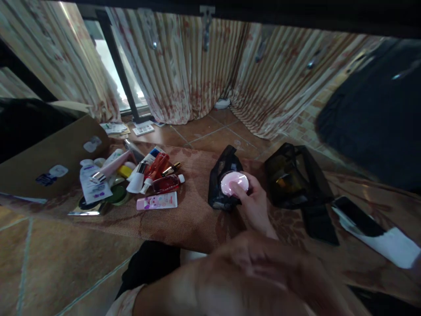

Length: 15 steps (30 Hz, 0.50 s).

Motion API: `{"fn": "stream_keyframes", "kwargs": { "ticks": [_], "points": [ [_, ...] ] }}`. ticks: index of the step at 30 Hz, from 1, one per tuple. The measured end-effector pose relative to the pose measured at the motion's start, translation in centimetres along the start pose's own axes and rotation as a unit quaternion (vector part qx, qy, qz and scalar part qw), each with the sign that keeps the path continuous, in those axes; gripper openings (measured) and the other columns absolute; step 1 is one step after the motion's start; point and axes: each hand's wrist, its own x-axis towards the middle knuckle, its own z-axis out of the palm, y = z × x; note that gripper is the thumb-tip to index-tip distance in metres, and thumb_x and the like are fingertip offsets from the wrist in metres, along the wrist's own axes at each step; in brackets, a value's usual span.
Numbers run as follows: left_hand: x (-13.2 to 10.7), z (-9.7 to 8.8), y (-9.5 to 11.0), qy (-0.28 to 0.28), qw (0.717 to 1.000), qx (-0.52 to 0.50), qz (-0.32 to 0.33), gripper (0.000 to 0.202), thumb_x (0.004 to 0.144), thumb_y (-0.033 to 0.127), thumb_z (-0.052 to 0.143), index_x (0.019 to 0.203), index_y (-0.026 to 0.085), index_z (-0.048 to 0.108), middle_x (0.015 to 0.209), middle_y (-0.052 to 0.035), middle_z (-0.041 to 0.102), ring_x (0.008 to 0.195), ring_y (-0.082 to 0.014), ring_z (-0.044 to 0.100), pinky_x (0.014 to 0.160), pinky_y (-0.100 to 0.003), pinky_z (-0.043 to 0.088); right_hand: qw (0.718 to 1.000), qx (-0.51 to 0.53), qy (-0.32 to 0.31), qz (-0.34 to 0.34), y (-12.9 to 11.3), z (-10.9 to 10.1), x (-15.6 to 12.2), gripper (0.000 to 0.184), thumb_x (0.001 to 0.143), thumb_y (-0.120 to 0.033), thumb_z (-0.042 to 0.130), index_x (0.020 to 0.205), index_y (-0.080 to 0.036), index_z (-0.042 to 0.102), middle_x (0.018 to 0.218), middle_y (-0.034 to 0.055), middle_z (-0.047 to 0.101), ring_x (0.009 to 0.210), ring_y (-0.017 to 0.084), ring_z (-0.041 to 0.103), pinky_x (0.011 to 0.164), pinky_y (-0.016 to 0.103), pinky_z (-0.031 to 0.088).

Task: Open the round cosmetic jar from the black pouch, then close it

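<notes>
My right hand [255,204] grips a glossy pink oval case [234,183], thumb across its face and fingers behind it. The case is held at the opening of a small black mesh pouch [217,188] on the cloth-covered surface. Close to the camera, my left hand [263,259] reaches across to the right, in front of my right forearm. Motion smears its fingers, so their position does not show. A larger black mesh bag [296,175] stands to the right of my right hand, with something yellowish inside.
Left lies a pile of cosmetics, including a pink tube [157,201], a red bottle [167,183], a white tube [95,182] and a green jar [118,194]. A cardboard box [75,149] stands behind it. Right lies a phone [358,216] on white paper [394,248]. Curtains [184,66] hang behind.
</notes>
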Motion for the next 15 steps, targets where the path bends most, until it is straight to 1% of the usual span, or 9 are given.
{"fn": "stream_keyframes", "kwargs": {
  "ticks": [1,3,4,5,6,7,10,13,15],
  "points": [
    [1.3,-1.4,0.3,0.029,0.999,0.017,0.018,0.018,0.091,0.038,0.061,0.1,0.025,0.069,0.1,-0.0071,0.07,0.095,-0.0217,0.066,0.08,-0.032,0.054,1.0,0.003,-0.002,0.003,-0.1,0.0,0.0,0.053,0.071,-0.047,0.074,0.114,-0.017,0.066,0.1,0.0078,0.072,0.086,0.023,0.066,0.078,0.037,0.053],
    [3.9,-4.3,0.6,0.152,0.982,0.093,0.068,0.018,0.089,0.038,0.062,0.088,0.021,0.068,0.085,-0.0059,0.069,0.084,-0.0202,0.066,0.078,-0.032,0.053,1.0,0.012,-0.006,0.003,-0.1,0.0,0.0,0.052,0.071,-0.046,0.074,0.114,-0.017,0.065,0.1,0.0078,0.073,0.086,0.023,0.067,0.077,0.036,0.053],
    [5.1,-5.8,0.7,0.228,0.958,0.148,0.093,0.018,0.088,0.036,0.063,0.083,0.019,0.067,0.082,-0.0045,0.068,0.081,-0.0191,0.065,0.078,-0.032,0.052,1.0,0.016,-0.007,-0.001,-0.1,0.1,0.0,0.051,0.072,-0.045,0.074,0.114,-0.018,0.065,0.101,0.0077,0.073,0.087,0.023,0.067,0.078,0.037,0.053],
    [6.2,-7.3,0.7,0.311,0.918,0.216,0.115,0.014,0.087,0.032,0.063,0.082,0.019,0.066,0.081,-0.0033,0.067,0.08,-0.018,0.063,0.078,-0.031,0.051,1.0,0.021,-0.008,-0.007,0.0,0.1,0.1,0.049,0.073,-0.044,0.073,0.113,-0.018,0.066,0.102,0.0076,0.073,0.089,0.023,0.067,0.08,0.037,0.053],
    [7.2,-8.7,0.7,0.346,0.886,0.286,0.117,0.012,0.087,0.029,0.062,0.084,0.019,0.066,0.083,-0.0028,0.067,0.08,-0.0175,0.063,0.078,-0.031,0.05,1.0,0.027,-0.008,-0.013,0.1,0.2,0.1,0.048,0.073,-0.043,0.074,0.113,-0.019,0.066,0.104,0.0074,0.073,0.091,0.023,0.067,0.082,0.037,0.053],
    [8.1,-10.0,0.7,0.349,0.866,0.34,0.111,0.011,0.088,0.028,0.06,0.086,0.019,0.066,0.086,-0.003,0.068,0.082,-0.0177,0.063,0.078,-0.031,0.049,0.999,0.037,-0.008,-0.016,0.2,0.2,0.2,0.047,0.073,-0.042,0.074,0.113,-0.019,0.066,0.105,0.0073,0.073,0.092,0.023,0.067,0.082,0.037,0.053],
    [9.8,-12.5,0.7,0.291,0.838,0.449,0.107,0.017,0.087,0.026,0.059,0.1,0.019,0.066,0.101,-0.0056,0.07,0.096,-0.0211,0.064,0.088,-0.035,0.05,0.996,0.083,-0.006,-0.011,0.5,0.4,0.5,0.047,0.072,-0.04,0.075,0.113,-0.02,0.066,0.104,0.0064,0.073,0.091,0.022,0.067,0.082,0.036,0.053],
    [10.0,-13.1,0.3,0.259,0.796,0.536,0.106,0.027,0.089,0.03,0.06,0.114,0.018,0.063,0.113,-0.0088,0.069,0.108,-0.0254,0.061,0.097,-0.042,0.047,0.991,0.132,-0.001,-0.012,0.8,0.4,0.7,0.043,0.072,-0.038,0.075,0.111,-0.02,0.067,0.104,0.0056,0.073,0.092,0.021,0.066,0.083,0.035,0.052],
    [9.6,-13.1,-0.2,0.257,0.795,0.537,0.118,0.034,0.091,0.035,0.058,0.122,0.021,0.059,0.119,-0.0088,0.067,0.114,-0.0253,0.059,0.099,-0.042,0.046,0.989,0.147,-0.001,-0.013,0.8,0.3,0.8,0.041,0.073,-0.038,0.075,0.11,-0.021,0.068,0.101,0.0047,0.073,0.09,0.02,0.066,0.081,0.034,0.053]
  ]
}}
